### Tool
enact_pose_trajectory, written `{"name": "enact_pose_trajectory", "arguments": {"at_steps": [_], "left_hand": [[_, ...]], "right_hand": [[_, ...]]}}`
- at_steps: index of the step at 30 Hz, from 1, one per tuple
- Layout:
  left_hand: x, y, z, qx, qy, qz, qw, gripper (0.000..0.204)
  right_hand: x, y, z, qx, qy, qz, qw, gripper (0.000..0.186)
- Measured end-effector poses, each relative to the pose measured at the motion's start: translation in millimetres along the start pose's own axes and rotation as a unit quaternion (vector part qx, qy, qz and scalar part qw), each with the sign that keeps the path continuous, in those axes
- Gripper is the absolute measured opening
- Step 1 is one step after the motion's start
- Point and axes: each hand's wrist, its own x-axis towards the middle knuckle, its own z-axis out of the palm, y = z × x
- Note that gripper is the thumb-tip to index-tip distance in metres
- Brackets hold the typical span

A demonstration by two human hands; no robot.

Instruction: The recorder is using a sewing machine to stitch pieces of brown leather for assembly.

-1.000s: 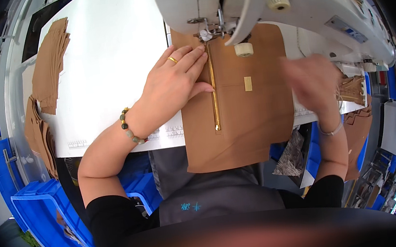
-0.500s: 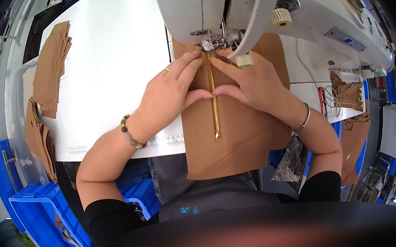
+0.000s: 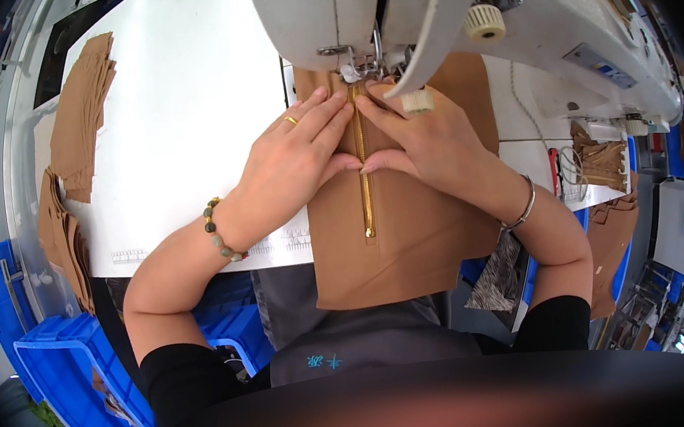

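Note:
A brown fabric panel (image 3: 348, 267) lies under the white sewing machine (image 3: 304, 9), its near edge hanging past the table edge. Down its middle runs a gold-toothed zipper (image 3: 368, 202) set in a narrow slot, the metal slider at the near end. My left hand (image 3: 290, 152) rests flat on the panel left of the zipper, fingers stretched toward the presser foot (image 3: 360, 70). On the other side my right hand (image 3: 439, 141) lies likewise, some fingertips hidden behind the machine's curved guard. Both thumbs meet over the zipper. The needle point cannot be made out.
Stacked brown fabric pieces (image 3: 84, 115) lie on the white table (image 3: 179, 89) at the left, with more hanging over its edge. Blue bins (image 3: 80, 337) stand below. At the right are a bundle of small brown pieces (image 3: 600, 157), a thin cord and hanging brown panels (image 3: 614, 239).
The whole view has shifted slightly. My left fingers are spread a little wider; both hands stay flat on the panel beside the zipper.

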Motion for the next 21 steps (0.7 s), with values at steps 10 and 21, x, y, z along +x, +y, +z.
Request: {"name": "enact_pose_trajectory", "arguments": {"at_steps": [10,21], "left_hand": [[5.9,-2.6,-3.8,0.013,-0.028,0.006,1.0,0.061],[7.2,-6.8,1.1,0.015,0.009,0.023,1.0,0.06]], "right_hand": [[2.4,0.6,1.6,-0.029,0.021,-0.02,0.999,0.073],[3.9,-0.7,-5.4,-0.039,-0.022,0.005,0.999,0.078]]}}
